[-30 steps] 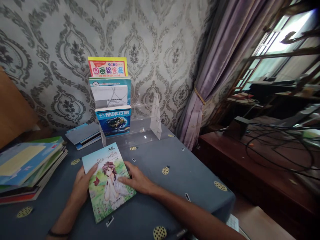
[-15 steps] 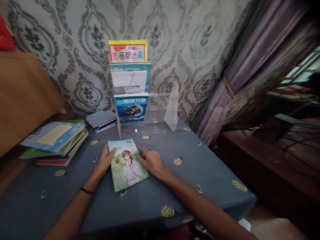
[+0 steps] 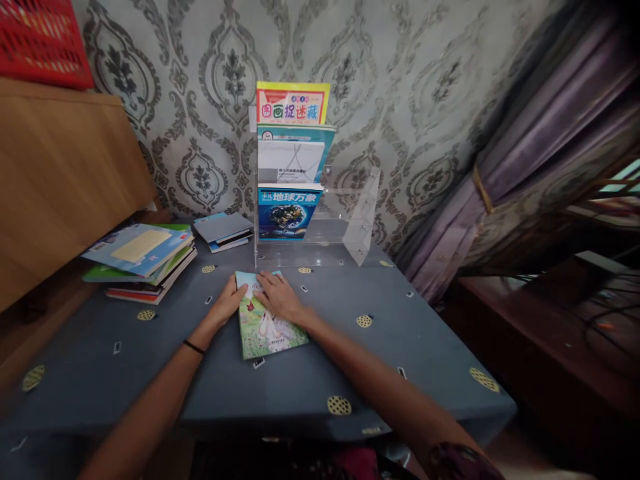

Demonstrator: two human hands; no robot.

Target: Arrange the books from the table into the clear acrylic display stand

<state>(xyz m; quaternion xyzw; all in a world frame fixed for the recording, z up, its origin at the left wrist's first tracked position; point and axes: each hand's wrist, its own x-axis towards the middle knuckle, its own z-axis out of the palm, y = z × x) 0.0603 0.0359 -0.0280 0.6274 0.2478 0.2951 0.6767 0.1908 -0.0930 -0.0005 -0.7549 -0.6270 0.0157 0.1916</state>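
Observation:
A paperback book [image 3: 273, 339] with a light-blue and green illustrated cover lies on the cloth-covered table near its middle. My left hand [image 3: 226, 305] grips its left edge, thumb on the cover and the other fingers hidden at the side. Across the upper part of the cover rests my right hand [image 3: 279, 297], laid flat with fingers stretched out, hiding part of the picture. Behind the book stands a clear acrylic rack [image 3: 361, 223]. Its left side holds a blue globe-cover book [image 3: 286, 215], a grey-white book [image 3: 287, 159], a teal book [image 3: 325, 141] and a yellow-edged book [image 3: 293, 107].
On the left is a stack of several books [image 3: 145, 257], with a smaller pile [image 3: 224, 230] beside the rack. A wooden cabinet [image 3: 70, 180] bears a red basket [image 3: 45, 47]. A purple curtain [image 3: 450, 250] and a dark-red desk [image 3: 525, 320] are at the right.
My right hand has moved from the book's right edge onto its cover and flattened there. My left hand still holds the left edge. The camera view has shifted left.

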